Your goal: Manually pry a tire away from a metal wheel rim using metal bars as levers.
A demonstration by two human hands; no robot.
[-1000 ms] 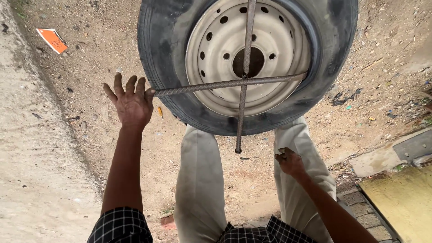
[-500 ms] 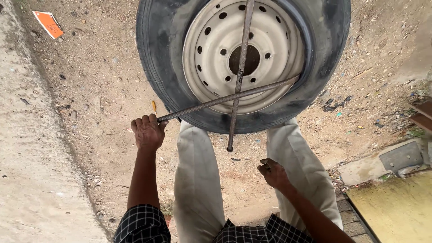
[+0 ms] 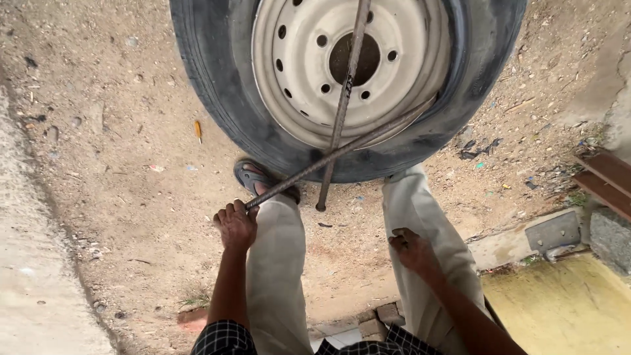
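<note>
A large tyre [image 3: 217,98] with a pale steel rim [image 3: 296,85] lies flat on the dirt in front of me. Two long metal bars cross over it. My left hand [image 3: 236,223] is closed around the near end of the slanted bar [image 3: 328,158], which runs up to the rim's right edge. The second bar [image 3: 345,98] runs from the top of the frame down over the hub hole to the tyre's near edge. My right hand [image 3: 411,250] rests on my right thigh, fingers curled with nothing visible in them. My sandalled foot [image 3: 259,177] is at the tyre's edge.
Dirt ground with small litter lies all around. A concrete strip [image 3: 39,289] runs along the left. At the right are a yellow slab [image 3: 559,309], a grey metal plate [image 3: 552,233], a stone block [image 3: 611,236] and brown planks [image 3: 608,177].
My left hand went from open beside the bar to closed on its end, and has pulled that end down towards me. The view has moved closer to the tyre.
</note>
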